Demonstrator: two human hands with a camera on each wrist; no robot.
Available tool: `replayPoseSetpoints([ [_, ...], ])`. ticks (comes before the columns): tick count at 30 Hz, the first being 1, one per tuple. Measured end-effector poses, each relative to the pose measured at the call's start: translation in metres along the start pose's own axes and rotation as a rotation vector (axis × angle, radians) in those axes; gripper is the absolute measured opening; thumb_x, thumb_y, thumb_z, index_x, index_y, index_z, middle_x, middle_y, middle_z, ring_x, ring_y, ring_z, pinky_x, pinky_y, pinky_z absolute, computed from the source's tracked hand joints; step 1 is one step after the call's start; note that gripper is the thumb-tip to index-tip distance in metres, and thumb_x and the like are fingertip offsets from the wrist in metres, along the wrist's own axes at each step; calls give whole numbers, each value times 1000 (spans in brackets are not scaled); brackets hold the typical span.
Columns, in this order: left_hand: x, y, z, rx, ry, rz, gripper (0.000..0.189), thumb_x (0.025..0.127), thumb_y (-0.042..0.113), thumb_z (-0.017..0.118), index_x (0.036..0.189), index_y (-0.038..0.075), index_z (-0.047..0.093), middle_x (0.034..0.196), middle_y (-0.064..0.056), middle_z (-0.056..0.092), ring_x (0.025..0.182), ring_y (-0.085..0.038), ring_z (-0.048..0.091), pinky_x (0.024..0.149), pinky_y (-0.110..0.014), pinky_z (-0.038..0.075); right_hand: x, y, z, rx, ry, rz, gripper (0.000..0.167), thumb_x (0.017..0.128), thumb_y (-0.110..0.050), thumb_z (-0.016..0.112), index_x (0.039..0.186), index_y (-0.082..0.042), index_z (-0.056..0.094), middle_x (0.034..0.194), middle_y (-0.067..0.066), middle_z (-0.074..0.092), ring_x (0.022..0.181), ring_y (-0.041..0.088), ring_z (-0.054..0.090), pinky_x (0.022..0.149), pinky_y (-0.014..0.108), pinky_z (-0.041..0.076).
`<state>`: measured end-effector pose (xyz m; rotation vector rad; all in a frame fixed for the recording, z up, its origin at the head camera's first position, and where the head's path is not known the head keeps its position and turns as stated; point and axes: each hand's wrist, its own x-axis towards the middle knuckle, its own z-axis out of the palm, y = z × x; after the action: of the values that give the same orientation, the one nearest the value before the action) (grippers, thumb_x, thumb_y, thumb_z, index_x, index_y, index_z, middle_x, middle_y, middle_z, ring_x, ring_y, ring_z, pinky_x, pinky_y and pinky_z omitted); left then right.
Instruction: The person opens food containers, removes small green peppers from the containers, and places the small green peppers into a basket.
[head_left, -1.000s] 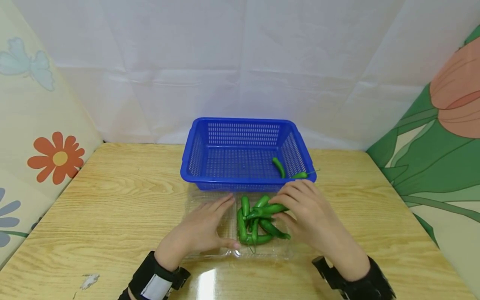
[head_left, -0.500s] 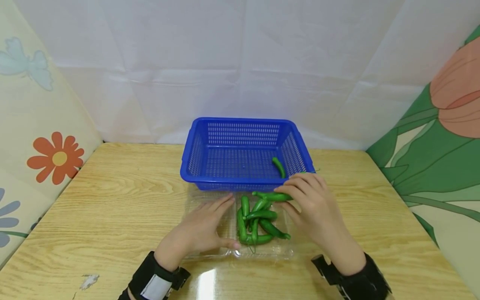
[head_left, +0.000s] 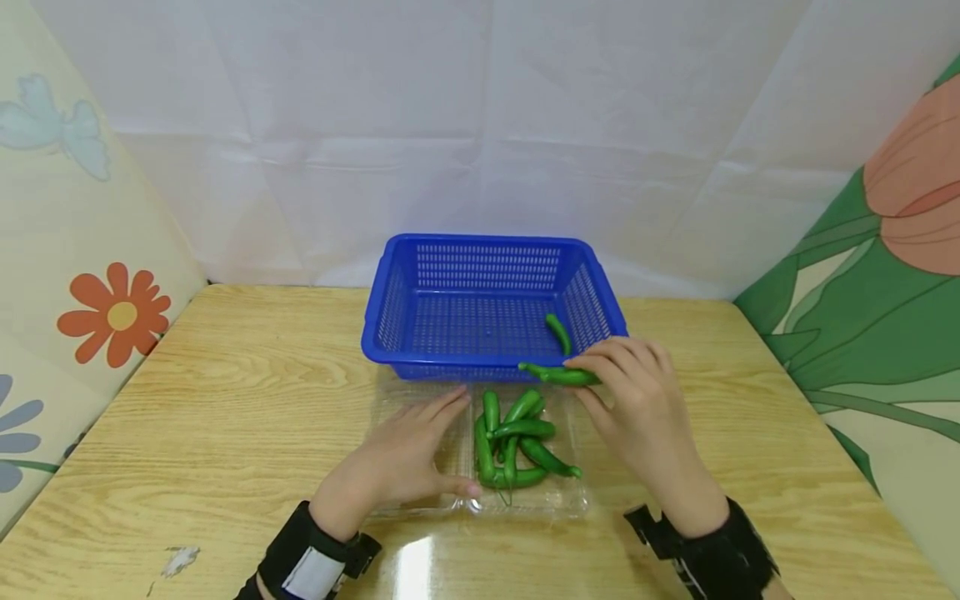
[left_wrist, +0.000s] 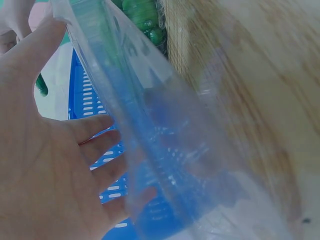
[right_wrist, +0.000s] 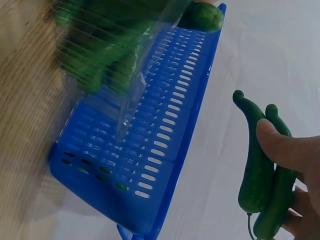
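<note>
In the centre of the frame, one blue basket [head_left: 442,361] shows one loose pepper [head_left: 558,334] from above; below, one clear container [head_left: 551,500] bears at least seven piled peppers [head_left: 525,428]; centre-right, two held peppers [right_wrist: 255,172].

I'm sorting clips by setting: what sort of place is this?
Probably a small staged tabletop booth indoors, judging by the wood-grain table, the creased white backdrop behind it and the flower-patterned panels at both sides.
</note>
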<state>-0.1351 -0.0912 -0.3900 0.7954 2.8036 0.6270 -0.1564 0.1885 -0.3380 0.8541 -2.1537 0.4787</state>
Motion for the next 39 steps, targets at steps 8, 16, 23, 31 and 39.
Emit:
replayPoseSetpoints([
  [8, 0, -1, 0, -2, -3, 3, 109, 76, 68, 71, 157, 11, 27, 164, -7, 20, 145, -35, 26, 117, -57, 22, 0, 8, 4, -24, 11, 24, 39, 62, 2, 90, 97, -1, 73, 95, 14, 70, 93, 36, 60, 84, 50, 44],
  [16, -2, -1, -3, -27, -1, -6, 108, 75, 65, 73, 157, 10, 28, 163, -7, 21, 145, -35, 27, 118, -56, 22, -1, 17, 12, 2, 37, 48, 33, 65, -2, 88, 95, -2, 74, 93, 12, 70, 93, 34, 59, 85, 52, 43],
  [23, -2, -1, -3, -22, -6, -13, 109, 75, 66, 73, 157, 11, 27, 164, -7, 20, 145, -36, 26, 118, -55, 21, -4, 23, 16, 1, 34, 63, 30, 66, -2, 88, 91, -2, 74, 92, 12, 69, 93, 34, 58, 85, 50, 43],
  [31, -2, 1, -3, -22, -6, -9, 108, 76, 67, 72, 157, 11, 28, 164, -7, 20, 145, -35, 26, 118, -56, 21, -6, 28, 18, -13, 51, 89, 30, 65, 1, 88, 91, -1, 74, 92, 13, 70, 93, 34, 59, 86, 51, 42],
  [39, -1, 1, -2, -15, -7, -11, 109, 75, 68, 71, 157, 11, 27, 164, -6, 19, 146, -35, 26, 118, -56, 21, -8, 31, 19, -27, 37, 110, 28, 67, 4, 87, 92, -1, 74, 94, 14, 70, 94, 34, 59, 87, 51, 41],
])
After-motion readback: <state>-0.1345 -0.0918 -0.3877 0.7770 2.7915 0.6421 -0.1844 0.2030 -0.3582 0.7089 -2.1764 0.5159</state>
